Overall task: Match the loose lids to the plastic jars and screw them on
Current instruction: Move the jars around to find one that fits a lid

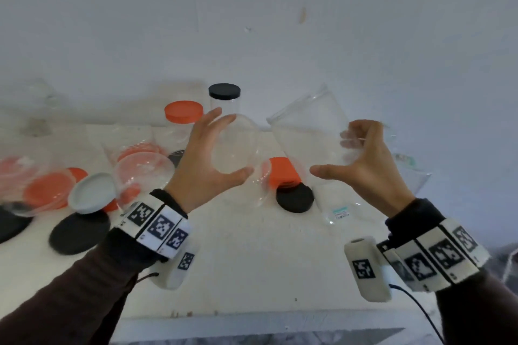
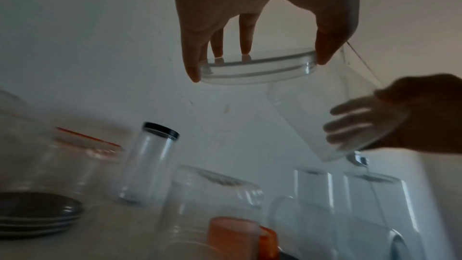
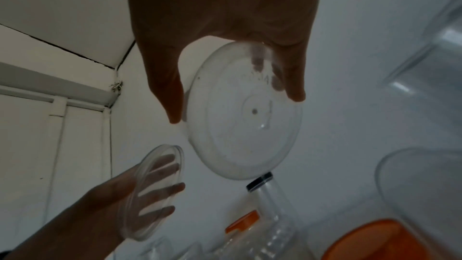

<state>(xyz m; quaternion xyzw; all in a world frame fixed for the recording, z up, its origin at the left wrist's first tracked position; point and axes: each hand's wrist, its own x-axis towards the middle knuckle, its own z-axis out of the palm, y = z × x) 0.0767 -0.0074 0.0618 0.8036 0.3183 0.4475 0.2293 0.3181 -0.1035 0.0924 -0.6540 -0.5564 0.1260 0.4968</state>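
At frame centre in the head view, the left hand (image 1: 208, 165) grips a clear lid (image 1: 234, 145) by its rim between thumb and fingers. Just right of it, the right hand (image 1: 364, 165) holds a clear jar (image 1: 305, 123) by its base, tilted, mouth toward the lid, both above the table (image 1: 252, 260). Orange lids (image 1: 49, 189) lie at left.

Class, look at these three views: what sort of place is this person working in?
Probably a plain indoor room: a bare white wall, a white table strewn with clear plastic jars and loose lids, and a white door meeting a ceiling corner.
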